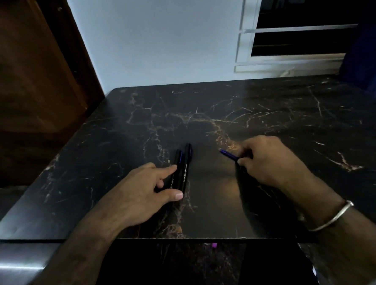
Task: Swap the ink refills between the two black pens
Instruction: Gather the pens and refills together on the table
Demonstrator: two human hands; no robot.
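Note:
Two black pens lie side by side on the dark marble table [271,129], pointing away from me. The right pen [185,166] has white lettering, and the left pen [176,163] is a little shorter. My left hand [148,192] rests over their near ends, with the forefinger and thumb touching the pens. To the right, my right hand [267,160] is closed around a thin blue piece [228,155], and its tip sticks out to the left just above the table. Whether this piece is a refill or a cap, I cannot tell.
A wooden door [28,77] stands at the left, beside a pale wall. At the back right there is a white-framed window [294,38] and a dark blue curtain [373,43]. My right wrist wears a metal bangle [332,217]. The table's front edge runs close to my forearms.

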